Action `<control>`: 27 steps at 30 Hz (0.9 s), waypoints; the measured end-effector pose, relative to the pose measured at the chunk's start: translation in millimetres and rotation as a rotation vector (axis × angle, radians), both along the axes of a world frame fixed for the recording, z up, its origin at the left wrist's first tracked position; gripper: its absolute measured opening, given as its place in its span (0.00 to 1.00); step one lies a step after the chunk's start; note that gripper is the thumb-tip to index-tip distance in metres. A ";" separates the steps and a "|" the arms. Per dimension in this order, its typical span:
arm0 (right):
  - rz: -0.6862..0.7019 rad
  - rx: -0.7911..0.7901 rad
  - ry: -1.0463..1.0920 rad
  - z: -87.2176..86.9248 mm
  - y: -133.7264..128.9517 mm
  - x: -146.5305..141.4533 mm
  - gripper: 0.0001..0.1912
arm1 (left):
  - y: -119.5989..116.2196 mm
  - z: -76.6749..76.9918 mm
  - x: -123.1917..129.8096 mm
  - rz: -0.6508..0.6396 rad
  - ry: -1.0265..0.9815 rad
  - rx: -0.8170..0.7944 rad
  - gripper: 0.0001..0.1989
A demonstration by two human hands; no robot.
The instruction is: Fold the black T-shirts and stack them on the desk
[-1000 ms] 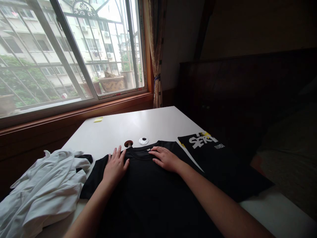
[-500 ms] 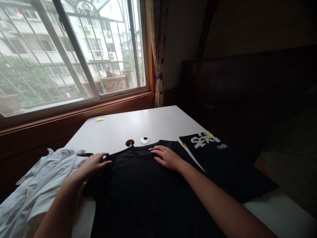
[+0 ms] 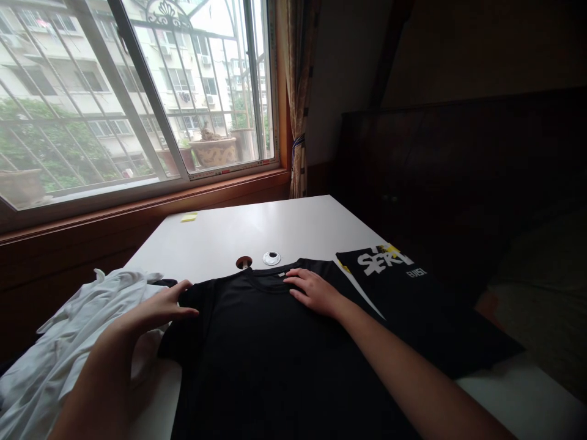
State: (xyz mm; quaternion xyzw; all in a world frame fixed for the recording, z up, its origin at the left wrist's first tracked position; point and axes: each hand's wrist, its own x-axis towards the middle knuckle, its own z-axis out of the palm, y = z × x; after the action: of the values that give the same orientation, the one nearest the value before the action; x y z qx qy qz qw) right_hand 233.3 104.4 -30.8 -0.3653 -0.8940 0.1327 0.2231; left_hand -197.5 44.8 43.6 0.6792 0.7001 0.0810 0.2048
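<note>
A black T-shirt (image 3: 275, 354) is spread out with its neckline toward the far end of the table. My right hand (image 3: 316, 293) lies flat on it beside the collar, fingers stretched out and not gripping. At the shirt's left shoulder is my left hand (image 3: 167, 304), its thumb spread from the fingers over the sleeve's edge; the cloth shows between them. A small label (image 3: 281, 274) sits inside the collar. To the right lies another black garment (image 3: 426, 305) with white lettering and yellow marks.
White crumpled cloth (image 3: 87, 330) is heaped at the left, beside my left forearm. The white table (image 3: 257, 229) has a cable hole (image 3: 244, 262), a round white grommet (image 3: 272, 258) and a yellow slip (image 3: 188, 217). Beyond it are a barred window (image 3: 137, 91) and a curtain (image 3: 299, 110).
My left hand has shifted slightly left and down along the sleeve, and its thumb and fingers have spread wider. The right hand stays by the collar. The view has turned a little.
</note>
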 end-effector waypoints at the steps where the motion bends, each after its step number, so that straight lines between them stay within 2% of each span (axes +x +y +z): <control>1: 0.000 0.000 0.001 -0.4 0.3 0.0 0.19 | -0.7 0.1 -5.7 -0.023 -0.019 -0.044 0.35; 3: 0.000 -0.003 0.002 -1.1 0.7 0.0 0.19 | -1.9 1.2 -15.9 -0.064 -0.051 -0.113 0.33; 5: 0.000 -0.006 0.005 -1.4 0.9 0.1 0.19 | -3.6 4.4 -23.2 -0.093 -0.075 -0.110 0.30; 13: -0.001 -0.002 0.010 -2.1 0.6 -0.2 0.19 | -6.2 22.4 -27.8 -0.067 0.007 0.202 0.30; 17: 0.001 0.009 0.015 -4.9 2.5 0.0 0.18 | -6.2 32.7 -9.9 -0.093 0.050 0.358 0.28; 22: 0.010 0.022 0.036 -8.2 4.2 0.4 0.18 | -10.8 45.9 24.1 -0.208 -0.057 0.485 0.25; 24: 0.015 0.021 0.040 -8.5 4.2 0.4 0.18 | -13.2 48.1 37.9 -0.259 -0.127 0.488 0.25; 27: 0.018 0.019 0.044 -8.1 4.1 0.5 0.18 | -19.1 50.6 56.6 -0.367 -0.283 0.372 0.25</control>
State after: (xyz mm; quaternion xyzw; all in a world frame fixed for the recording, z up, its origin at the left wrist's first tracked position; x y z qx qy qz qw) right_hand 233.8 108.4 -38.9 -0.3521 -0.8933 0.1340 0.2450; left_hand -140.9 25.8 94.2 0.8024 0.5031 0.2633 0.1834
